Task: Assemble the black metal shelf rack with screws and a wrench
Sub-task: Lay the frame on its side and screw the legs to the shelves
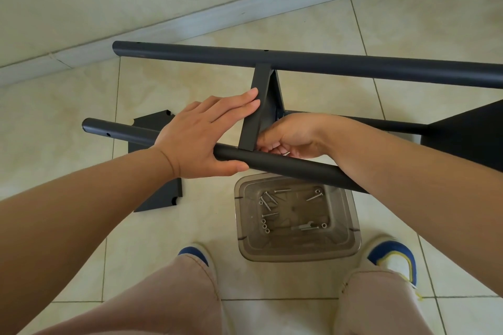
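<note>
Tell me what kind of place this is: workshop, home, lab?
Probably a room in a home, worked on the floor rather than at a bench. Glossy beige floor tiles meet a pale skirting board along a plain wall, and the screws sit in a clear plastic tub on the floor.

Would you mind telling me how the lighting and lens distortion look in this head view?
Head view: soft, even daylight, faint shadows; the far tube and baseboard look skewed, plausibly by the wide angle; screws in the clear bin stay sharp.
</note>
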